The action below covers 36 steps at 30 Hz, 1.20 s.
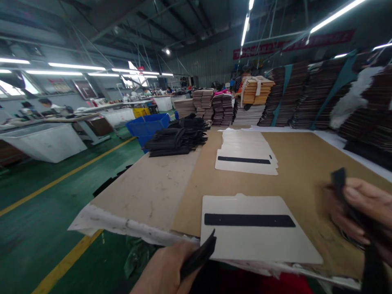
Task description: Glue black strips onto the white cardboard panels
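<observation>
In the head view, my left hand (171,267) is closed around several dark strips (200,254), low at the table's front edge. Off to the right, my right hand (364,212), partly blurred, pinches another black strip (339,183) whose tip points up. Between the two hands a white panel (254,247) lies flat near the front edge. Across its upper half runs a black band (249,220) with small light dots. Farther back rests a fanned stack of similar white panels (245,141), the front one also bearing a black band (244,160).
A pile of black strips (179,136) sits at the table's back left, beside a blue bin (148,124). Tall stacks of dark sheets (312,96) line the back right. Brown board (196,204) covers part of the table. People work at benches far left.
</observation>
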Each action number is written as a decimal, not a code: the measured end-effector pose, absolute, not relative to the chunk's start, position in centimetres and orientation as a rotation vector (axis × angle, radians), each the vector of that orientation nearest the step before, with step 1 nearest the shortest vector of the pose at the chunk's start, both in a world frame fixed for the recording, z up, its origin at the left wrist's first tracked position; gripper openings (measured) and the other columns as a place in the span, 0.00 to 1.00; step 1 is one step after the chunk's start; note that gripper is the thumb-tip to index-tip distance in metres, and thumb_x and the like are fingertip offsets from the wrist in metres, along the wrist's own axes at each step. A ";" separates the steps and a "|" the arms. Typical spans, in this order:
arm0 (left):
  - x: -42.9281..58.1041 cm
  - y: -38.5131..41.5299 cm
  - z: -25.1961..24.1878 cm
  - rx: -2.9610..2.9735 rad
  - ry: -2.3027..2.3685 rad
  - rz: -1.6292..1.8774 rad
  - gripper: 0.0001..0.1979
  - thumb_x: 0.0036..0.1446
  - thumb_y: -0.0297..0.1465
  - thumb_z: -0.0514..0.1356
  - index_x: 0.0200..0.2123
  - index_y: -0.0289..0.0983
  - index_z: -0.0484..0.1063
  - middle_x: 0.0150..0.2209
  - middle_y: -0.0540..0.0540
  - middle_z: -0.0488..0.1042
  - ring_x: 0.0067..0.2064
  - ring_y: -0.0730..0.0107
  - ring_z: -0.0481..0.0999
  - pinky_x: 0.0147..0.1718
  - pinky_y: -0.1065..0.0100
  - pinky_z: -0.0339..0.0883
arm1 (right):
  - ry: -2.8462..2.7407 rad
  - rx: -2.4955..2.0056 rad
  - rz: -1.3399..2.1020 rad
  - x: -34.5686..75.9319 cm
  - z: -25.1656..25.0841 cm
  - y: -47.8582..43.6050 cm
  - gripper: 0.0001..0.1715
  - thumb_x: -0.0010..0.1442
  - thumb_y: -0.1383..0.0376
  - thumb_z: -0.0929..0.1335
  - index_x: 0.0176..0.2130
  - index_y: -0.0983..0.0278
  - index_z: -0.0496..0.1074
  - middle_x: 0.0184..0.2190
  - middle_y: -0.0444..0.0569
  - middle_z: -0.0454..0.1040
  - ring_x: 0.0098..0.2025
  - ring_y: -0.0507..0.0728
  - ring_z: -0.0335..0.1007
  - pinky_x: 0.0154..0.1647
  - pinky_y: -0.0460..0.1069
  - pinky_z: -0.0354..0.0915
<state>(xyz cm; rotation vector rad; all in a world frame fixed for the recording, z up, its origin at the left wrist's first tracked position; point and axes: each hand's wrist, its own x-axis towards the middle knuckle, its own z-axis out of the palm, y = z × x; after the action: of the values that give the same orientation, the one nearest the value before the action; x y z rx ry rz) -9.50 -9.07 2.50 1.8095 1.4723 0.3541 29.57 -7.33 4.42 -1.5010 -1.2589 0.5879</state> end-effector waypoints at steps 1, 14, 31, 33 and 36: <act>-9.3 -8.7 2.4 1.951 1.523 0.324 0.09 0.52 0.31 0.58 0.36 0.44 0.76 0.38 0.46 0.77 0.43 0.56 0.73 0.48 0.61 0.66 | -1.290 -1.545 0.736 29.2 5.1 -6.5 0.28 0.54 0.40 0.67 0.39 0.58 0.78 0.21 0.50 0.72 0.17 0.52 0.61 0.16 0.50 0.57; -4.9 -4.1 -0.7 2.354 1.581 0.256 0.25 0.48 0.24 0.55 0.52 0.38 0.70 0.53 0.44 0.70 0.52 0.56 0.65 0.55 0.56 0.64 | -2.125 -1.515 1.307 16.5 4.1 5.5 0.08 0.56 0.60 0.66 0.31 0.62 0.70 0.20 0.38 0.63 0.22 0.48 0.54 0.22 0.44 0.50; -5.3 -3.5 -1.3 2.316 1.511 0.136 0.31 0.49 0.29 0.56 0.59 0.33 0.66 0.58 0.42 0.67 0.55 0.51 0.63 0.56 0.51 0.66 | -2.339 -1.527 1.056 12.4 -1.2 8.1 0.05 0.54 0.66 0.67 0.29 0.64 0.73 0.23 0.42 0.71 0.26 0.50 0.62 0.27 0.45 0.54; -5.3 -3.5 -1.5 2.329 1.523 0.128 0.31 0.49 0.28 0.55 0.59 0.33 0.65 0.58 0.42 0.67 0.55 0.51 0.63 0.56 0.51 0.66 | -2.359 -1.543 1.025 12.2 -1.2 8.1 0.05 0.54 0.66 0.67 0.29 0.64 0.73 0.24 0.43 0.72 0.27 0.50 0.62 0.27 0.45 0.54; -5.3 -3.5 -1.7 2.350 1.539 0.120 0.31 0.48 0.26 0.54 0.59 0.34 0.65 0.57 0.41 0.67 0.54 0.52 0.65 0.55 0.51 0.67 | -2.390 -1.553 0.972 12.1 -1.0 8.0 0.05 0.54 0.66 0.67 0.29 0.63 0.74 0.25 0.43 0.74 0.27 0.50 0.64 0.28 0.46 0.54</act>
<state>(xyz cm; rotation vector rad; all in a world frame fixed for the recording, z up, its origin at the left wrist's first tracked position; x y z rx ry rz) -5.26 -3.48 -1.69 2.3502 1.5388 0.1201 12.09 7.97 -1.03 -1.5530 -2.3903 0.9719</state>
